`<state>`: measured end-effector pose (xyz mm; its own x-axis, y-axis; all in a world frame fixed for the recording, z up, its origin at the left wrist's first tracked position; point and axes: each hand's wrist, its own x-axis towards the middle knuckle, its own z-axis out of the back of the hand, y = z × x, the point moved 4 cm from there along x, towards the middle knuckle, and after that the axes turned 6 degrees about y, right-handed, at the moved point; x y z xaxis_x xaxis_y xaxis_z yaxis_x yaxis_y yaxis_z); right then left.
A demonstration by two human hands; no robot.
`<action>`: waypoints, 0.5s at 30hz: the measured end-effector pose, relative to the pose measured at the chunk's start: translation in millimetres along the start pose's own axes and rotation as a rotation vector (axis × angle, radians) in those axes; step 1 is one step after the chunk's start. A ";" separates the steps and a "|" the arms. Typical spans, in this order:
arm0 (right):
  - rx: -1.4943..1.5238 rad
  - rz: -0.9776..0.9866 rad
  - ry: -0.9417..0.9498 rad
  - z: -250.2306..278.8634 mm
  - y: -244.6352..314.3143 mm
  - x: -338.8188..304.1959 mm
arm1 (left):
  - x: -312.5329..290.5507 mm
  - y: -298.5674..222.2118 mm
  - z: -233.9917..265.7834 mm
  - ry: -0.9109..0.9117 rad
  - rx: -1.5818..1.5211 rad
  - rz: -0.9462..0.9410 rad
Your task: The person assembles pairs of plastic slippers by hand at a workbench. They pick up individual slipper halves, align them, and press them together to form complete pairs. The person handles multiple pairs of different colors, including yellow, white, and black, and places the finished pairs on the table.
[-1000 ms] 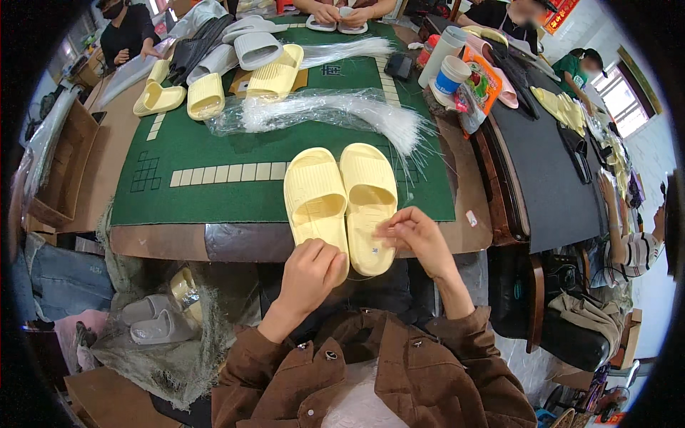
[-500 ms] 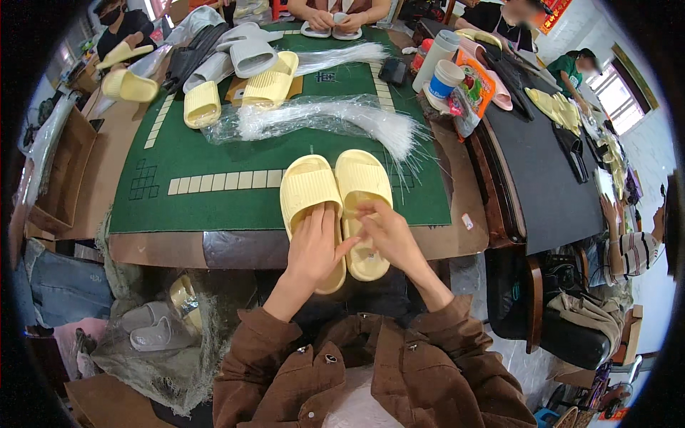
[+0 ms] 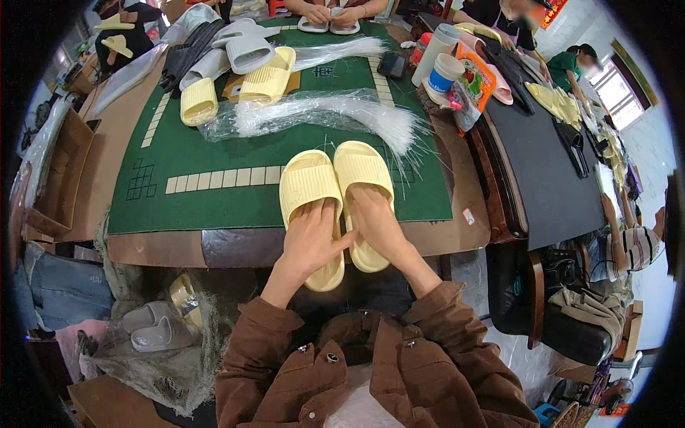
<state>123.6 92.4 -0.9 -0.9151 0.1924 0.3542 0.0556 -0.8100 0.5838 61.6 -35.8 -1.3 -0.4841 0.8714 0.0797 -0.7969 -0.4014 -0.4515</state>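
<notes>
A pair of pale yellow slide slippers, the left slipper (image 3: 308, 175) and the right slipper (image 3: 362, 165), lies side by side over the near edge of the table, toes pointing away from me. My left hand (image 3: 308, 239) reaches under the left slipper's strap, its thumb stretched across toward the right slipper. Under the right slipper's strap goes my right hand (image 3: 377, 222). The straps hide the fingertips of both hands. Thin clear strands show around the slippers' toes. Beyond them lies a bundle of white plastic strands (image 3: 321, 114) in clear film.
Yellow slippers (image 3: 267, 77) and grey slippers (image 3: 250, 53) lie farther back on the green mat (image 3: 235, 153). At the right stand a white tub (image 3: 444, 73) and a tall bottle (image 3: 435, 55). A sack with grey slippers (image 3: 163, 334) sits below left. Several people work around the tables.
My right hand has slid under the right slipper's strap; before, it hovered over the opening. The left hand stays in its slipper. At the far left, a co-worker's yellow slippers have moved up and away.
</notes>
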 end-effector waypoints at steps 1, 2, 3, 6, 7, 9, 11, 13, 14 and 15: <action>0.015 0.002 -0.006 1.9 -0.7 -0.8 | 0.9 -1.3 -0.9 0.025 -0.028 0.020; -0.065 -0.005 0.020 3.8 4.3 -0.3 | 0.1 -1.4 -0.1 -0.008 0.007 0.010; -0.144 -0.013 0.044 7.3 10.3 -2.9 | -0.6 -0.9 -0.7 -0.041 0.042 -0.001; -0.312 -0.067 0.083 29.6 27.9 -7.1 | -0.3 1.8 -1.4 -0.043 0.048 0.023; -0.353 -0.091 0.093 34.3 30.5 -7.4 | -0.7 3.8 -4.0 -0.024 0.032 0.043; -0.284 -0.002 -0.072 48.6 35.9 3.7 | 1.3 6.0 -9.6 -0.014 0.041 0.063; -0.170 -0.039 -0.057 57.1 34.8 27.5 | -0.5 9.0 -13.3 -0.018 0.042 0.082; -0.031 -0.062 -0.035 53.3 9.0 60.9 | 2.3 5.9 -11.5 -0.042 0.036 0.066; 0.036 -0.072 -0.029 49.9 -5.3 75.7 | 3.8 2.8 -10.0 -0.080 0.069 0.021; 0.038 -0.110 -0.009 42.7 -16.0 89.4 | 2.7 1.0 -7.9 -0.120 0.104 -0.017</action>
<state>57.9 146.2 52.6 -0.9131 0.2841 0.2925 -0.0301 -0.7624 0.6464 62.4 -31.5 -8.6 -0.5049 0.8409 0.1947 -0.8355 -0.4194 -0.3550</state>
